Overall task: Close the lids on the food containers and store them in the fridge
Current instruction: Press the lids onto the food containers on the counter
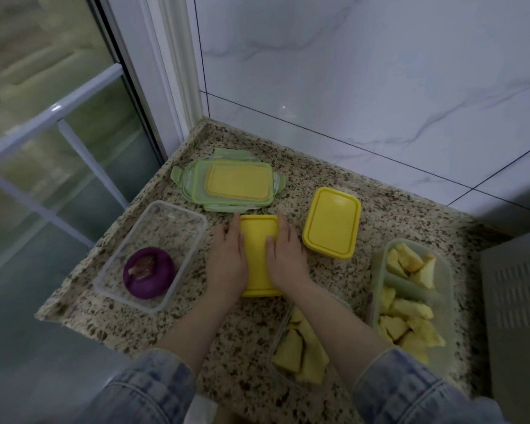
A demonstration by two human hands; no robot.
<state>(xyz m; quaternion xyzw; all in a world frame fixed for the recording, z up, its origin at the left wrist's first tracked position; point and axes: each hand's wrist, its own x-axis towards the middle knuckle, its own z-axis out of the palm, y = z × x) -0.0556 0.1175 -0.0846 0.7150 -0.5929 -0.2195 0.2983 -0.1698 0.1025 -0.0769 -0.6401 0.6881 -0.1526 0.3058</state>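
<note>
A yellow-lidded container [258,240] sits in the middle of the granite counter [389,206]. My left hand [228,255] and my right hand [285,255] press flat on its lid, one on each side. Right of it stands a second container with a yellow lid [332,221] on it. Behind lies a green clip lid [193,175] with another yellow lid [239,181] resting on top. A clear open container [166,215] at the left holds a purple onion [150,272]. Two open containers of yellow fruit pieces sit at the right [410,301] and under my right forearm [300,356].
The counter ends at a front-left edge [74,313]. A window frame [83,96] stands to the left, and marble wall tiles [380,71] close off the back. A grey appliance with vent slots [517,301] sits at the far right.
</note>
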